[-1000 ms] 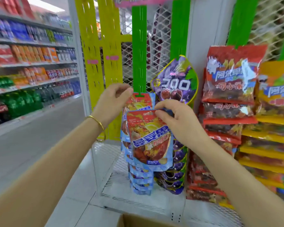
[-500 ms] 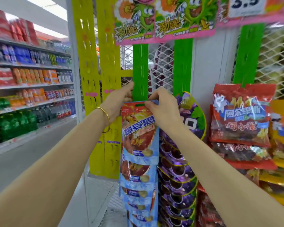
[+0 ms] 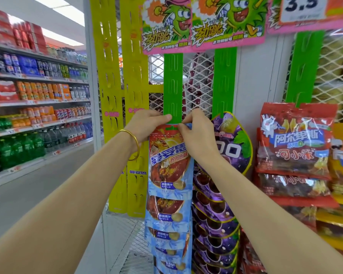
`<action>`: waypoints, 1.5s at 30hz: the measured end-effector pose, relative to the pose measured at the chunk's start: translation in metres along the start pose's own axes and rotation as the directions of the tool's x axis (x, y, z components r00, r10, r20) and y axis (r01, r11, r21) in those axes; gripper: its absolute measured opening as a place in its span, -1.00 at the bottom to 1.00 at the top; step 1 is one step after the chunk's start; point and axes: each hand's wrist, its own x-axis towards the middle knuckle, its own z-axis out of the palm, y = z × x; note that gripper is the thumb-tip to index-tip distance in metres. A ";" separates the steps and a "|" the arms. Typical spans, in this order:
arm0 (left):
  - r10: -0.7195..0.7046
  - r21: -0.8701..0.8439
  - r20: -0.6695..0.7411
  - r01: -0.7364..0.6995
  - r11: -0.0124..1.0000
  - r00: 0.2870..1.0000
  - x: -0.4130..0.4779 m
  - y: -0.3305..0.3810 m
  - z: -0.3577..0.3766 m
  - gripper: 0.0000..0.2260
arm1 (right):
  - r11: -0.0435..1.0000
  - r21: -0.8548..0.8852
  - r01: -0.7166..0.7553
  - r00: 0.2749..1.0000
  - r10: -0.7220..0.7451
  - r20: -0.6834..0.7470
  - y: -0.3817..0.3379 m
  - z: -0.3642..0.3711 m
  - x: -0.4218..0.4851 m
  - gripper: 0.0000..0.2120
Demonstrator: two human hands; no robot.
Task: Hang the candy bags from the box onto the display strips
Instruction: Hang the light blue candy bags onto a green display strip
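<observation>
Candy bag (image 3: 169,155) up at the green strip (image 3: 173,86), and we've got both hands on its top edge! Our left hand (image 3: 147,125) curls in from the side, thumb pressed flat across the strip just above the bag's hang slot. Our right hand (image 3: 196,131) pinches the bag's upper right corner between thumb and fingertips. The slot looks lined up with a strip tab, though we can't tell whether it has caught yet.

How far along? Below this bag, a column of matching blue bags (image 3: 166,224) already hangs on the same strip, so a good share of it is filled. Beside it, the purple bags (image 3: 216,224) stack up under the next strip (image 3: 224,82), and red bags (image 3: 295,139) hang further right. Bare slots remain above our hands. The box isn't in view, so we can't say how many bags are left.
</observation>
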 end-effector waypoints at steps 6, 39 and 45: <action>0.002 0.031 -0.014 -0.001 1.000 1.000 -0.006 -0.003 0.001 -0.66 | 0.998 -0.049 -0.026 0.996 0.030 0.083 0.011 0.004 -0.018 -0.84; -0.418 0.555 0.349 0.174 0.814 0.839 -0.312 -0.277 0.145 -0.84 | 0.563 -0.570 -0.598 -0.118 0.642 0.758 0.267 0.040 -0.573 -0.41; -0.456 0.577 0.303 0.220 0.786 0.837 -0.316 -0.283 0.141 -0.83 | 0.568 -0.643 -0.514 -0.226 0.634 0.740 0.274 0.066 -0.590 -0.45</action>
